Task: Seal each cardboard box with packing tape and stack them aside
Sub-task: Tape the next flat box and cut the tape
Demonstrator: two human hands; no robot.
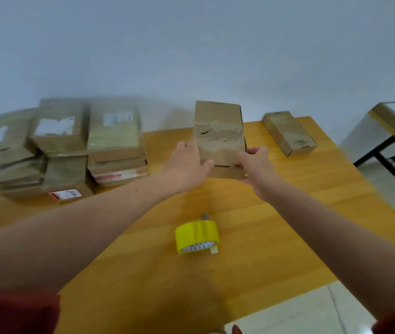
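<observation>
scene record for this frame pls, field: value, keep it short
held box: cardboard box, top face torn across the middle, near end gripped by both hands
left hand: on the box's left edge
right hand: on the box's right edge
tape: yellow tape roll lying on the table, nearer the person, untouched
stack: pile of boxes at the left of the table
loose box: single box at the far right of the table
surface: wooden table
</observation>
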